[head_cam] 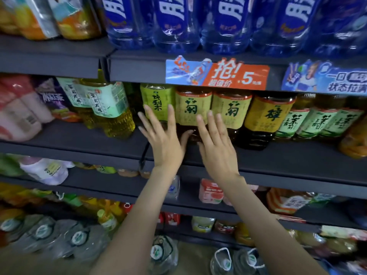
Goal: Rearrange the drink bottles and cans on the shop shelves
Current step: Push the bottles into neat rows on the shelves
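Large tea bottles stand in a row on the middle shelf [288, 155]. A yellow-green labelled pear tea bottle [155, 99] is leftmost, then two dark chrysanthemum tea bottles [191, 105] [231, 108] and an orange-labelled one [268, 114]. My left hand [162, 135] is spread flat with straight fingers in front of the pear bottle and the first chrysanthemum bottle. My right hand [215, 143] is also flat, fingers straight, in front of the base of the two chrysanthemum bottles. Whether either hand touches a bottle I cannot tell. Neither hand holds anything.
Big blue bottles [174, 24] fill the top shelf above a price tag strip [216, 73]. Green-labelled tea bottles [317, 122] stand to the right, yellow tea bottles [111, 112] and pink packs [17, 112] to the left. Lower shelves hold small drinks; water jugs [162, 255] sit on the floor.
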`<act>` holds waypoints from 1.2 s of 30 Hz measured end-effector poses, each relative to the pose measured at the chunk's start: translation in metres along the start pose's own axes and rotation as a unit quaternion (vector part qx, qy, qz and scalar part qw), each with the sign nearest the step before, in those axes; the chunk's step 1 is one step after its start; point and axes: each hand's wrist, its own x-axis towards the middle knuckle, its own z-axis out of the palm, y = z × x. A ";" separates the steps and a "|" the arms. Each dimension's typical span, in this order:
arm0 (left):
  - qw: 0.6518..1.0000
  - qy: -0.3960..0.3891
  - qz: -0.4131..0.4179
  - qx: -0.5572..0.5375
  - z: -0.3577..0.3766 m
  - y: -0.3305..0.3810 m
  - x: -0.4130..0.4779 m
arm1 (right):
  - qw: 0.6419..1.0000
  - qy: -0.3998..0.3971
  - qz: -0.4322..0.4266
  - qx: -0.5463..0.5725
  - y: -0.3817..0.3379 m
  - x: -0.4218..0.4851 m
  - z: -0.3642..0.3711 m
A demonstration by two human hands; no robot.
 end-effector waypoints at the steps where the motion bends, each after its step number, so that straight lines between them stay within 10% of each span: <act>1: 0.999 -0.023 -0.008 -0.027 -0.003 -0.008 0.004 | 1.000 -0.007 0.002 -0.008 -0.006 0.003 0.005; 7: 0.978 -0.144 -0.044 -0.141 -0.011 -0.031 0.011 | 0.998 -0.038 0.055 -0.022 -0.021 0.011 0.029; 27: 0.944 -0.322 -0.069 -0.016 -0.093 0.058 -0.045 | 0.971 -0.215 0.096 0.029 -0.046 -0.027 -0.075; 36: 0.981 -0.168 -0.091 -0.035 -0.132 -0.036 -0.038 | 0.928 -0.199 0.095 0.301 -0.137 0.014 -0.071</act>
